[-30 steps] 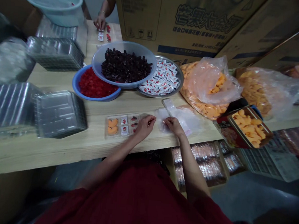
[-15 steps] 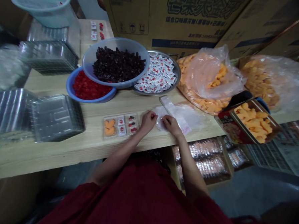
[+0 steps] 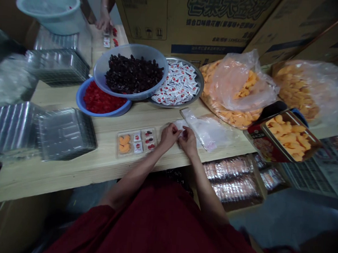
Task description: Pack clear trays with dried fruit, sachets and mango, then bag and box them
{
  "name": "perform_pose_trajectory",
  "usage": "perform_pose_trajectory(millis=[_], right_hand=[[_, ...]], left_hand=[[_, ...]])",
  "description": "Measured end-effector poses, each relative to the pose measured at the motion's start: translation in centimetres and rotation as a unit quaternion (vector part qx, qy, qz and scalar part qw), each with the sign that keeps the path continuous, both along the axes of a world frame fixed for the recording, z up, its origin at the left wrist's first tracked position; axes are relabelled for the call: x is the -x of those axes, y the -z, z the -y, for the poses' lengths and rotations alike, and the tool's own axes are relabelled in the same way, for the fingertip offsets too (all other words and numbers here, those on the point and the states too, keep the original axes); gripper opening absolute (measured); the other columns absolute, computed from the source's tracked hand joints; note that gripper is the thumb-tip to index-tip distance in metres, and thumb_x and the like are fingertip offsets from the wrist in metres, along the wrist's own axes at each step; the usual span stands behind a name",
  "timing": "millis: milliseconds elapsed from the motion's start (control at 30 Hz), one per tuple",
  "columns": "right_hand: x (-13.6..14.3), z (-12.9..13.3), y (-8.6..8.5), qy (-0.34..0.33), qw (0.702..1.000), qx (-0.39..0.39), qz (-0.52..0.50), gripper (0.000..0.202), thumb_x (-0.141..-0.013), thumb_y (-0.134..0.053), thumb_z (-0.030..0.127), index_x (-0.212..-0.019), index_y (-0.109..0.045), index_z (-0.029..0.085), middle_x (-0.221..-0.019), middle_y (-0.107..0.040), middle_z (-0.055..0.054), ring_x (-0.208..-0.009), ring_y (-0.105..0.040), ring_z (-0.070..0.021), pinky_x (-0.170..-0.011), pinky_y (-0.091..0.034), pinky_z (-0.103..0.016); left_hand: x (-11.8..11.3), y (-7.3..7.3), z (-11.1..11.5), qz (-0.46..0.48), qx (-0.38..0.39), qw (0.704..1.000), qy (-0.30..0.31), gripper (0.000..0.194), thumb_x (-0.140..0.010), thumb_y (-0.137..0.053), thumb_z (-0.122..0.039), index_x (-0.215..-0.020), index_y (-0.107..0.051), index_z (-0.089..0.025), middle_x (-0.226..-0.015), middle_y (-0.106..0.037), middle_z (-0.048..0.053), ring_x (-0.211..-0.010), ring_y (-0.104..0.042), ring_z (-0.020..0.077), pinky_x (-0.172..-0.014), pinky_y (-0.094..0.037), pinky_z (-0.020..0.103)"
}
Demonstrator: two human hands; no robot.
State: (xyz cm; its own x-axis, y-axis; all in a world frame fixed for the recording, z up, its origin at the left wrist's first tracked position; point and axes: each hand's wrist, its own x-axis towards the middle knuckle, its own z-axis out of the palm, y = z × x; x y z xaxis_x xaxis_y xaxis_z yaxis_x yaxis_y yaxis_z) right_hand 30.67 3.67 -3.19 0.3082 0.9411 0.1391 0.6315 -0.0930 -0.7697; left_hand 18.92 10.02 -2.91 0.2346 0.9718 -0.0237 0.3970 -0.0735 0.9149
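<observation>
Pinching close together near the frame's centre, the person's left hand (image 3: 170,136) and right hand (image 3: 188,142) are working at thin, clear plastic film (image 3: 181,124); whether both are gripping it is unclear. Such flimsy film is likely needing light, even tension. The clear, rectangular, compartmented plastic tray (image 3: 131,136) is lying left of them.

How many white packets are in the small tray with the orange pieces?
2: the upper packet and the lower packet, one behind the other in the middle of the tray. Any stacked underneath would be hidden.
</observation>
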Motion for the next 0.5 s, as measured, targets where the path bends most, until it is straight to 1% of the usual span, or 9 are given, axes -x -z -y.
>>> perform_pose_trajectory(millis=[67,200,267,333,433,500], right_hand=[[-0.4,0.1,0.3,0.008,0.999,-0.001,-0.036,0.052,-0.078,-0.058,0.024,-0.129,-0.060,0.014,-0.106,-0.069,-0.011,-0.091,-0.064,-0.0227,-0.090,-0.054,-0.040],[-1.1,0.0,0.3,-0.008,0.997,0.022,-0.069,0.043,-0.082,-0.062,0.035,-0.119,-0.068,0.013,-0.096,-0.071,-0.009,-0.081,-0.064,-0.0205,-0.080,-0.055,-0.034],[-1.1,-0.1,0.2,-0.001,0.997,0.044,-0.056,0.037,-0.085,-0.060,0.036,-0.112,-0.070,0.013,-0.089,-0.071,-0.008,-0.076,-0.064,-0.0197,-0.076,-0.053,-0.032],[-0.9,-0.2,0.0,0.020,0.998,0.056,-0.031,0.030,-0.086,-0.056,0.032,-0.103,-0.071,0.013,-0.086,-0.071,-0.008,-0.075,-0.063,-0.0197,-0.076,-0.051,-0.032],[-0.3,-0.2,-0.4,0.034,0.998,0.057,-0.006,0.022,-0.087,-0.054,0.030,-0.090,-0.070,0.016,-0.084,-0.070,-0.008,-0.076,-0.062,-0.0204,-0.077,-0.048,-0.032],[0.0,-0.1,-0.7,0.041,0.997,0.062,0.014,0.020,-0.087,-0.054,0.030,-0.085,-0.069,0.017,-0.082,-0.069,-0.007,-0.075,-0.060,-0.0202,-0.076,-0.046,-0.032]], left_hand=[[0.1,-0.2,-0.2,-0.015,-0.006,1.000,-0.002,0.016,-0.079,-0.068,-0.019,-0.073,-0.053,-0.021,-0.065,-0.056,-0.004,-0.061,-0.052,0.0139,-0.062,-0.038,0.027],[0.5,-0.3,-0.3,-0.035,-0.016,0.999,0.004,0.016,-0.078,-0.062,-0.011,-0.073,-0.052,-0.022,-0.065,-0.054,-0.003,-0.062,-0.051,0.0152,-0.064,-0.038,0.028],[0.5,-0.3,-0.1,-0.039,-0.020,0.999,0.010,0.016,-0.079,-0.062,-0.010,-0.075,-0.052,-0.022,-0.066,-0.055,-0.003,-0.063,-0.053,0.0156,-0.065,-0.039,0.029],[0.5,-0.2,0.0,-0.041,-0.022,0.999,0.015,0.016,-0.081,-0.061,-0.010,-0.076,-0.052,-0.022,-0.067,-0.057,-0.003,-0.063,-0.055,0.0156,-0.065,-0.040,0.029],[0.7,0.1,0.0,-0.046,-0.024,0.999,0.018,0.016,-0.082,-0.061,-0.010,-0.078,-0.052,-0.022,-0.068,-0.059,-0.003,-0.063,-0.057,0.0155,-0.066,-0.042,0.029],[0.7,0.3,0.1,-0.050,-0.027,0.998,0.018,0.015,-0.083,-0.061,-0.010,-0.080,-0.053,-0.022,-0.068,-0.060,-0.003,-0.064,-0.058,0.0159,-0.068,-0.043,0.030]])
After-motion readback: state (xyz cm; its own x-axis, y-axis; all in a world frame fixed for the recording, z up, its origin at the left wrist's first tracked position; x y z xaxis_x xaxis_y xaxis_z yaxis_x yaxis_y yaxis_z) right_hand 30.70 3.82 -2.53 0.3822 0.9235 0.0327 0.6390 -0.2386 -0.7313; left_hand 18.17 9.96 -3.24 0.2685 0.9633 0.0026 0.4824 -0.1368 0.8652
